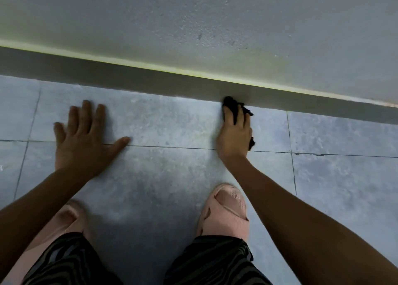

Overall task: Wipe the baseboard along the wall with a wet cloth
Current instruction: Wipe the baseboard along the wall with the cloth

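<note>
A dark grey baseboard (129,78) runs across the view at the foot of a rough pale wall (215,22), sloping down to the right. My right hand (235,134) grips a small black cloth (231,103) and presses its front end against the bottom of the baseboard, just right of centre. A scrap of the cloth also pokes out beside my palm. My left hand (84,138) lies flat on the floor tiles with its fingers spread, a hand's length short of the baseboard, holding nothing.
The floor is large grey tiles (168,177) with dark grout lines. My feet are in pink slippers, the right slipper (226,211) and the left slipper (69,218), below the hands, with striped dark trouser legs at the bottom edge.
</note>
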{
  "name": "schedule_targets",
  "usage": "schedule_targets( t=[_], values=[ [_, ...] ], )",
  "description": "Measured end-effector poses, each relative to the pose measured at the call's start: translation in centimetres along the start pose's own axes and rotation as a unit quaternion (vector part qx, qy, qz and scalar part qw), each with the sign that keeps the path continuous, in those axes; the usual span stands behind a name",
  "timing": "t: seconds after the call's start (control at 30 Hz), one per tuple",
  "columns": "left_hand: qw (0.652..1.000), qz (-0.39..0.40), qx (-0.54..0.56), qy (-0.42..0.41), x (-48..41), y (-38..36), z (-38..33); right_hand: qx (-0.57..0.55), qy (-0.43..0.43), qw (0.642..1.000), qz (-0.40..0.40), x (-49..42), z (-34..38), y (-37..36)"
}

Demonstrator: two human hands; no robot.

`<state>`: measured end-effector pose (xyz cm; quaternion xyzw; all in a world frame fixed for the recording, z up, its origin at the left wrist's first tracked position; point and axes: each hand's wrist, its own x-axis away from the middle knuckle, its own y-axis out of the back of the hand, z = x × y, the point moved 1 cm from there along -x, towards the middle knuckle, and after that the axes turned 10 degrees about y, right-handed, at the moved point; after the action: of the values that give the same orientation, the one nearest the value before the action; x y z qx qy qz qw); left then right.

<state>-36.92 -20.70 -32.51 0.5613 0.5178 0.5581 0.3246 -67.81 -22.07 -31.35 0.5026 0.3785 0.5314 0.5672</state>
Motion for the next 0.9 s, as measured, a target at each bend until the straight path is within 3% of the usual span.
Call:
schedule_targets(
  t=[0.2,0.33,0.43,0.6,0.73,0.8,0.9],
  values=[
    [1.000,0.015,-0.011,-0.004,-0.1,0.3,-0.1,0.002,0.238,0.967,0.092,-0.2,9.7,-1.1],
    [1.000,0.013,-0.017,-0.007,-0.3,0.5,0.2,0.027,0.292,0.953,0.079,-1.2,8.9,-1.0],
    [1.000,0.016,-0.022,-0.004,-0.4,0.5,0.3,0.063,0.248,0.965,0.051,-1.4,4.2,-0.1],
    [0.999,0.010,-0.031,-0.005,-0.6,0.0,0.5,0.111,0.090,0.989,0.023,-1.0,-5.0,2.2],
    [1.000,0.009,-0.022,-0.005,-0.6,0.3,0.3,0.099,-0.031,0.994,0.019,-1.0,-5.9,2.4],
    [1.000,0.016,-0.022,-0.002,-0.6,0.5,0.2,0.092,-0.017,0.996,0.007,-1.0,-4.0,1.9],
    [0.999,0.026,-0.034,0.003,-0.6,0.5,0.0,0.081,0.107,0.991,0.013,-0.6,0.9,0.8]
  ],
)
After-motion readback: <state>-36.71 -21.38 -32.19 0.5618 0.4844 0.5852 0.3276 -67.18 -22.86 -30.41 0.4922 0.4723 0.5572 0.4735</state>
